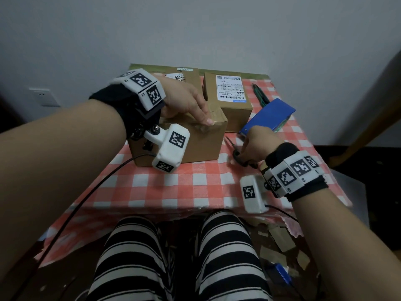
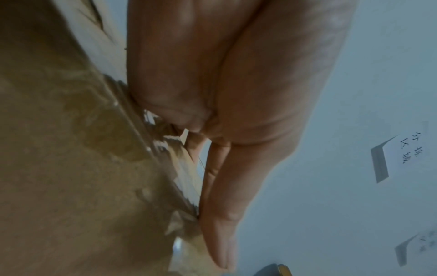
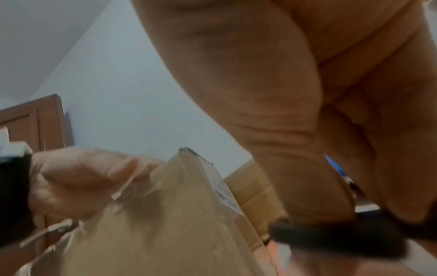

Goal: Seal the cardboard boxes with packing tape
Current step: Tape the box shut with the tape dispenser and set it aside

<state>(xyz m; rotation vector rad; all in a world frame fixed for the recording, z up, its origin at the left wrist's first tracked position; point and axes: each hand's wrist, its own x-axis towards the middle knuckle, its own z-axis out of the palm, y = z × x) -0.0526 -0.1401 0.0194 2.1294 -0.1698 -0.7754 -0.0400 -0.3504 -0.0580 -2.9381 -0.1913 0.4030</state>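
Currently, you are pressing your left hand (image 1: 186,101) flat on top of the near cardboard box (image 1: 195,144), fingers straight and together, fingertips (image 1: 208,121) lying on the clear tape strip (image 1: 201,127) at the box's right edge. Your right hand (image 1: 255,142) is resting on the checked tablecloth (image 1: 173,183) just right of that box, fingers curling around the black scissors handles (image 1: 240,158). Just beyond your right hand, the blue tape dispenser (image 1: 269,116) is lying beside the second cardboard box (image 1: 230,98). Further out, a green pen (image 1: 259,94) is lying on the cloth.
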